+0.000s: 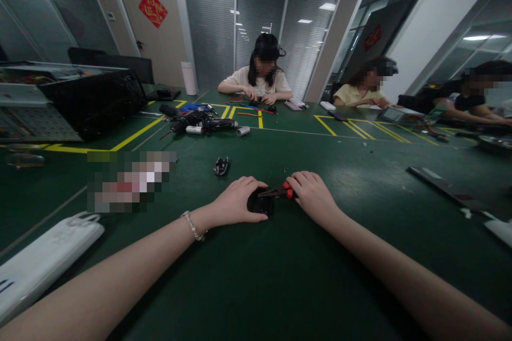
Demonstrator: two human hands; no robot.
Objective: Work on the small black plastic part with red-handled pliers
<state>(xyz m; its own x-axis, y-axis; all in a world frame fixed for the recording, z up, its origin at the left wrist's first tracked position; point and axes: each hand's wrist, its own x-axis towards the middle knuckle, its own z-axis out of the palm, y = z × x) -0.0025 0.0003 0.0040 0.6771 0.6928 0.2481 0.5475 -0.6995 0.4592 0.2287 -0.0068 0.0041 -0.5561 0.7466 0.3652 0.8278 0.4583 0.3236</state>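
Note:
My left hand (239,201) is closed around the left side of a small black part (262,205), which rests on or just over the green table. Its exact kind cannot be made out. In my right hand (312,194) is a pair of needle-nose pliers (276,192) with red handles, gripped near the pivot. The plier jaws point left and reach over the top of the black part; whether they bite on it is too small to tell. A small black-and-silver piece (221,166) lies beyond my left hand.
A power drill (180,123) and cables lie ahead on the green table (256,287). An open computer case (80,104) stands at the left, with a white object (48,261) nearer me. A dark flat bar (440,184) lies right. Across the table sits a person (260,77); others work further right.

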